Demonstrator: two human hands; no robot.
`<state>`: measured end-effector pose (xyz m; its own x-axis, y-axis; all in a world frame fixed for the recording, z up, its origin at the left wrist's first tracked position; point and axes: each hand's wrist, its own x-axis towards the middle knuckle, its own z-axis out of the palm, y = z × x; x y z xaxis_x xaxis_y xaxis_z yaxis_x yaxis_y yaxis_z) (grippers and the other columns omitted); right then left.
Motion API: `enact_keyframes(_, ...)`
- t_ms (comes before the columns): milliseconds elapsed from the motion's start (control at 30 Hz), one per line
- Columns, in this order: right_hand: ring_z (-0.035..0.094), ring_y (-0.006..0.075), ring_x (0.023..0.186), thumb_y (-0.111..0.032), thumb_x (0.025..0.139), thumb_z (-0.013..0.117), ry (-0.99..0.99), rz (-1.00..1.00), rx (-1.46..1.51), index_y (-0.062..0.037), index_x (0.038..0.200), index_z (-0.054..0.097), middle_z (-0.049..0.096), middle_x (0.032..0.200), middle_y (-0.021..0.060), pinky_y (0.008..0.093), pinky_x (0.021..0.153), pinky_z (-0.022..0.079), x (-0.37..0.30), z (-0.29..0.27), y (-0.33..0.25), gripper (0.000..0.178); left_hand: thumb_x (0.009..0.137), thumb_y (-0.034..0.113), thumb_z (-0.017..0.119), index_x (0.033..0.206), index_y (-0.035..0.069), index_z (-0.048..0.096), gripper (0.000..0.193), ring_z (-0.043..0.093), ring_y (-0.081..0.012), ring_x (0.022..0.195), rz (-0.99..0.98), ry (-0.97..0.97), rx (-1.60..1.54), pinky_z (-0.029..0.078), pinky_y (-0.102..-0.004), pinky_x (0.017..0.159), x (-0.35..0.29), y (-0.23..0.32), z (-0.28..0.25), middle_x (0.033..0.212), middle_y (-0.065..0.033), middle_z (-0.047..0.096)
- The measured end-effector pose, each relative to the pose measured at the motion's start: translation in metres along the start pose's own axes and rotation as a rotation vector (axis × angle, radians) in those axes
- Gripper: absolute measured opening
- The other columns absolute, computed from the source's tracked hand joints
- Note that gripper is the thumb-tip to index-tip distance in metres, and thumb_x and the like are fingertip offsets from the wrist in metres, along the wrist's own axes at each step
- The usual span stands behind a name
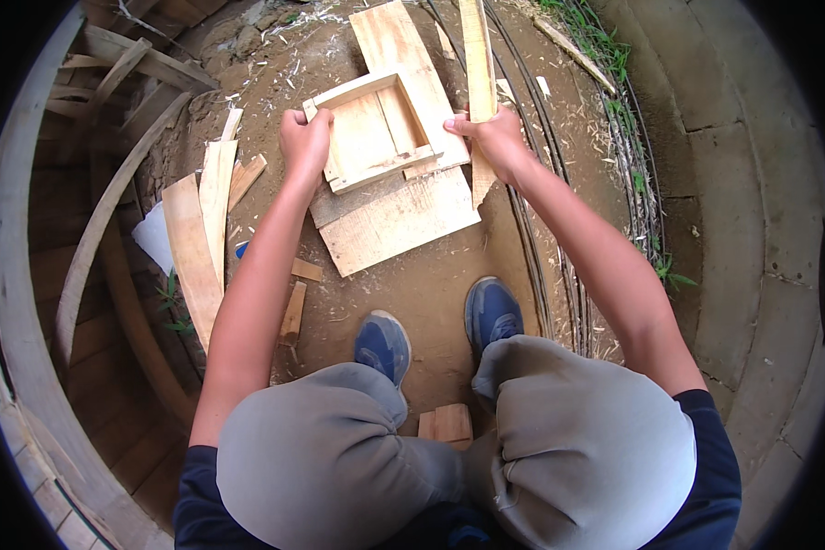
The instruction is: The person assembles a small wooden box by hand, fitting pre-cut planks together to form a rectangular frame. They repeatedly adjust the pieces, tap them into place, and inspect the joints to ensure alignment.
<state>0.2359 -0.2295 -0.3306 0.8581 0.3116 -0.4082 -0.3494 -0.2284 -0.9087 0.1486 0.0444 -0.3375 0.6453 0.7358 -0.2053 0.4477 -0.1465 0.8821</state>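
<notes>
A shallow square wooden frame (368, 90) lies tilted on wide pale boards on the ground ahead of me. My left hand (306, 144) is closed around its left side, near the far left corner. Inside the frame, pale planks with a seam between them show. To the right, my right hand (497, 139) grips a long wooden strip (477, 55) that runs away from me. Its thumb reaches left across the strip toward the frame's right side. One wide board (385, 32) sticks out beyond the frame, and another board (399, 229) lies on its near side.
Wooden offcuts (197, 229) lean and lie at the left, beside stacked timber (124, 92). Dark cables (536, 238) run along the ground at the right, before a concrete wall (729, 183). A wood block (445, 423) sits between my feet. Shavings litter the dirt.
</notes>
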Motion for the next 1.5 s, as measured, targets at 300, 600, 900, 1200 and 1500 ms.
enact_keyframes(300, 0.071, 0.0198, 0.097, -0.005, 0.083, 0.082, -0.01, 0.029, 0.047, 0.009, 0.122, 0.054, 0.072, 0.105, 0.0169, 0.0315, 0.085, 0.057, -0.001, 0.001, -0.008, 0.05, 0.079, 0.019, 0.069, 0.089, -0.001, 0.056, 0.026, 0.06, -0.0231, 0.077, 0.016, -0.003, 0.093, 0.048, -0.0386, 0.073, -0.008, 0.001, 0.002, 0.082, -0.0121, 0.064)
enact_keyframes(600, 0.071, 0.0197, 0.095, -0.004, 0.083, 0.082, -0.035, 0.006, 0.077, 0.0101, 0.124, 0.054, 0.072, 0.105, 0.0173, 0.0314, 0.084, 0.057, 0.009, -0.001, 0.002, 0.052, 0.08, 0.022, 0.068, 0.09, 0.0, 0.058, 0.026, 0.062, -0.0267, 0.08, 0.037, 0.037, 0.167, 0.048, -0.0402, 0.076, -0.007, -0.004, 0.005, 0.086, -0.0141, 0.066)
enact_keyframes(900, 0.072, 0.0192, 0.091, -0.003, 0.083, 0.082, -0.02, 0.004, 0.045, 0.008, 0.115, 0.059, 0.073, 0.103, 0.0154, 0.0319, 0.083, 0.057, 0.002, 0.0, -0.007, 0.041, 0.081, 0.014, 0.07, 0.106, -0.002, 0.061, 0.031, 0.062, -0.0197, 0.082, 0.157, 0.072, 0.256, 0.05, -0.0351, 0.078, 0.001, -0.017, 0.005, 0.093, -0.0111, 0.067)
enact_keyframes(1200, 0.072, 0.0197, 0.091, -0.002, 0.084, 0.081, -0.017, -0.02, 0.005, 0.0077, 0.111, 0.062, 0.073, 0.103, 0.0156, 0.032, 0.085, 0.058, -0.001, 0.003, -0.013, 0.035, 0.085, 0.025, 0.078, 0.134, 0.004, 0.054, 0.059, 0.052, -0.0342, 0.126, 0.099, 0.009, 0.2, 0.041, -0.0439, 0.109, -0.001, -0.02, 0.01, 0.135, -0.0194, 0.052)
enact_keyframes(1500, 0.072, 0.0203, 0.092, -0.001, 0.086, 0.079, -0.051, 0.01, 0.032, 0.0085, 0.111, 0.064, 0.073, 0.104, 0.0167, 0.0323, 0.085, 0.058, 0.0, 0.003, -0.013, 0.031, 0.078, 0.039, 0.089, 0.143, 0.01, 0.044, 0.084, 0.04, -0.0391, 0.138, 0.102, -0.056, 0.481, 0.037, -0.0496, 0.115, -0.017, 0.004, 0.012, 0.143, -0.0217, 0.039)
